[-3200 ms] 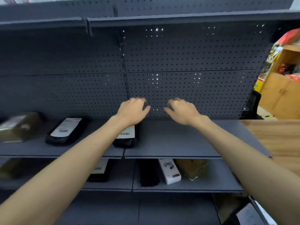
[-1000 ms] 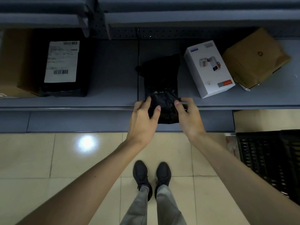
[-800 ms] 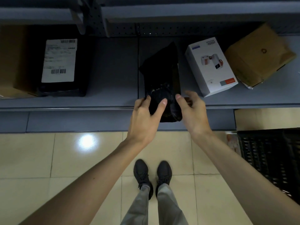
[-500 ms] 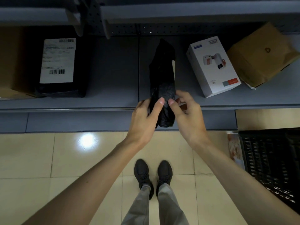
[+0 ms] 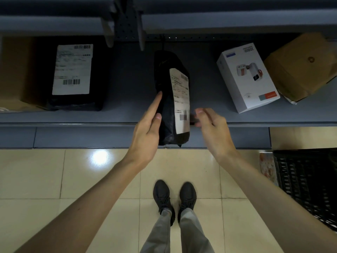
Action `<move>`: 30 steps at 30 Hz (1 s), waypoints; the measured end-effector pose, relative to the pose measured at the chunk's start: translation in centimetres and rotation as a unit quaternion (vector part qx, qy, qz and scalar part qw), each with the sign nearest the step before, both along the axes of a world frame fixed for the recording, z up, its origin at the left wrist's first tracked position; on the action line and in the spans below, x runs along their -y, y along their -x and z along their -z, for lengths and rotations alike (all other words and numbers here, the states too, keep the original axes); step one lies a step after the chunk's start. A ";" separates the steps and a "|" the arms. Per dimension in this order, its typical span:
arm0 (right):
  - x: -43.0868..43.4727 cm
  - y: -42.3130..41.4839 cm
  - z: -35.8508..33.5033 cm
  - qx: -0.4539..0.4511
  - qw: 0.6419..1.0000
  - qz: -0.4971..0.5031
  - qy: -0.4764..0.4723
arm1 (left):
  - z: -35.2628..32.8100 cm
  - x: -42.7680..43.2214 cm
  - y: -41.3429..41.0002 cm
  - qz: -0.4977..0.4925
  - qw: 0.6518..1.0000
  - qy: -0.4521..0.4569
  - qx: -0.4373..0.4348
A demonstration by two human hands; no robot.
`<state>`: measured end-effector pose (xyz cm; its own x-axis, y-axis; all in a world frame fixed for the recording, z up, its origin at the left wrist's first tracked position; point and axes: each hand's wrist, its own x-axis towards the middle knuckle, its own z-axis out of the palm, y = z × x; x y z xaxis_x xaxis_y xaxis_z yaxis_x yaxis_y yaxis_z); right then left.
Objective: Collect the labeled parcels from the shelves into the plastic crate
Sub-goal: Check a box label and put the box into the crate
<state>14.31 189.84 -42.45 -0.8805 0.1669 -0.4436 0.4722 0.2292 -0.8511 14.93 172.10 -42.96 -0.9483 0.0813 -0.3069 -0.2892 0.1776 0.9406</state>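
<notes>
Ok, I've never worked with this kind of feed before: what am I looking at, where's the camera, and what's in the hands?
There is no machine here. A person wears one wide-angle camera on the head, looking down, so the two bare arms are theirs. The left hand holds a black parcel tipped on its edge at the front of the grey shelf, with its white label showing. The right hand is beside it and blurred, so I cannot tell whether it grips anything. Also on the shelf are another labelled black parcel, a white product box and a brown paper package. The black plastic crate stands on the floor at the right.
</notes>
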 end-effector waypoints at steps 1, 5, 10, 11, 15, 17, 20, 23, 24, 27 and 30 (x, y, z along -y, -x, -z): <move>0.0 0.3 0.1 0.010 1.000 0.001 0.004 | 0.0 0.4 0.1 -0.004 1.000 0.005 0.008; 0.7 1.7 0.9 0.037 0.999 0.005 0.019 | 0.5 1.2 0.5 -0.031 0.997 0.064 0.026; 0.1 2.4 1.3 0.027 1.000 0.011 0.000 | 1.1 -0.1 1.0 -0.059 0.994 0.072 0.048; -0.3 2.3 1.3 0.027 1.000 0.010 -0.005 | 1.2 -0.6 1.1 -0.056 0.994 0.085 0.050; -1.8 1.8 1.6 0.038 0.999 0.008 -0.016 | 2.0 -1.9 1.7 -0.019 0.991 0.126 0.051; -2.1 1.7 1.8 0.042 0.999 -0.002 -0.012 | 2.4 -2.2 1.8 -0.009 0.990 0.133 0.057; -2.2 1.7 2.4 0.038 0.999 -0.027 -0.027 | 2.8 -2.2 1.6 -0.006 0.989 0.139 0.053; -2.3 1.5 3.2 0.031 0.998 -0.036 -0.034 | 2.9 -2.1 1.3 -0.002 0.990 0.131 0.045; -2.4 1.4 3.3 0.027 0.999 -0.035 -0.032 | 3.0 -2.1 1.2 -0.003 0.991 0.126 0.045; -2.6 0.9 3.3 0.017 0.999 -0.032 -0.023 | 2.8 -2.2 0.9 -0.016 0.992 0.121 0.038; -2.9 0.1 2.8 0.004 1.000 -0.029 -0.001 | 2.6 -2.4 0.2 -0.029 0.993 0.112 0.035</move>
